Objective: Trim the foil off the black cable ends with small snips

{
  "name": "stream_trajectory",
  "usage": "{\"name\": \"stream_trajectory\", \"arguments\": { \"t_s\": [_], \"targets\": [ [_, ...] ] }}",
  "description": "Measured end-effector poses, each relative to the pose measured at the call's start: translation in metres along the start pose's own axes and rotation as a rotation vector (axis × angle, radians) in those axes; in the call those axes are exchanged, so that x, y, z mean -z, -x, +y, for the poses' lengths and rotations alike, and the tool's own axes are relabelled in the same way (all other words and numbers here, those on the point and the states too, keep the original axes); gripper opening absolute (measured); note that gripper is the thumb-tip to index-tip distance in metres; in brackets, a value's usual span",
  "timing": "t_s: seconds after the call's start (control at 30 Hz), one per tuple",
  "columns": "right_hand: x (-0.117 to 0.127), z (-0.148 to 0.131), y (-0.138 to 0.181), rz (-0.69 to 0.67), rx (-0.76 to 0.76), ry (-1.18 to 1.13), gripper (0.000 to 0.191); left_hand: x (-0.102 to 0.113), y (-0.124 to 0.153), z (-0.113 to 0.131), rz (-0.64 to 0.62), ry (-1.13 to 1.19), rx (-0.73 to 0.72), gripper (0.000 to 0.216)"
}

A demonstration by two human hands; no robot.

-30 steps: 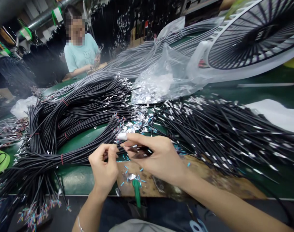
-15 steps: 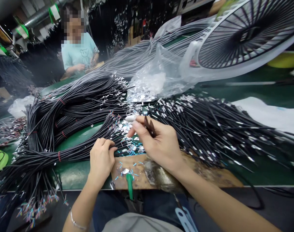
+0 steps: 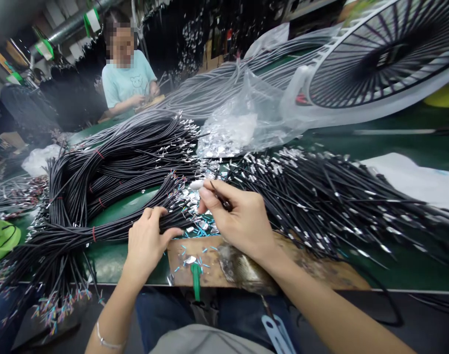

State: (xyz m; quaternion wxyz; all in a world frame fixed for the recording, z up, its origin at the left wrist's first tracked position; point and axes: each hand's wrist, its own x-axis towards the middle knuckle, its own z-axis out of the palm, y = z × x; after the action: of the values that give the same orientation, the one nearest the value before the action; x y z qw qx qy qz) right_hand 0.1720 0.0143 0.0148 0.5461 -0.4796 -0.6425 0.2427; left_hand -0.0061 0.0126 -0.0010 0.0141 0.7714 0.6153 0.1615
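My left hand (image 3: 146, 241) rests on a bundle of black cables (image 3: 117, 228), its thumb spread away from the fingers; the fingertips are partly hidden. To its right, my right hand (image 3: 242, 221) is closed around a small dark brown tool (image 3: 224, 200), most of which the palm hides. Its forefinger wears a white tip cover (image 3: 196, 185), and thumb and forefinger are close together. Beneath this hand lie silvery foil scraps (image 3: 189, 199) and short blue wire bits (image 3: 200, 230). The cable ends near the left hand show stripped coloured wires.
Many black cables with silvery ends (image 3: 331, 196) spread to the right. A worn wooden board (image 3: 205, 273) with a green strap (image 3: 196, 282) lies at the front edge. Behind are a clear plastic bag (image 3: 246, 123), a white fan (image 3: 375, 64) and a co-worker (image 3: 128, 78).
My left hand has shifted slightly left, and its thumb has opened away from the fingers. My right hand has turned a little, so less of the dark tool shows. The view has shifted slightly.
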Motion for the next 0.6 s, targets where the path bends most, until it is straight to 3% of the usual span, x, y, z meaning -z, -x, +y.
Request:
{"name": "stream_trajectory", "arguments": {
  "t_s": [0.13,0.27,0.33,0.5,0.6],
  "targets": [
    [0.001,0.0,0.001,-0.027,0.027,0.028,0.022,-0.008,0.011,-0.005,0.023,-0.156,0.036,0.004],
    [0.001,0.0,0.0,-0.009,0.015,0.018,0.021,-0.011,-0.001,-0.003,0.222,-0.022,0.09,0.005],
    [0.001,0.0,0.0,0.002,0.003,0.009,0.021,-0.012,-0.007,0.0,0.248,0.06,0.114,0.009],
    [0.002,0.0,0.0,-0.005,0.002,0.026,0.02,-0.02,-0.004,0.008,-0.008,0.071,-0.063,0.004],
    [0.002,0.001,0.0,-0.009,0.01,0.033,0.02,-0.027,0.001,0.012,-0.082,-0.012,-0.147,0.009]
  ]
}}
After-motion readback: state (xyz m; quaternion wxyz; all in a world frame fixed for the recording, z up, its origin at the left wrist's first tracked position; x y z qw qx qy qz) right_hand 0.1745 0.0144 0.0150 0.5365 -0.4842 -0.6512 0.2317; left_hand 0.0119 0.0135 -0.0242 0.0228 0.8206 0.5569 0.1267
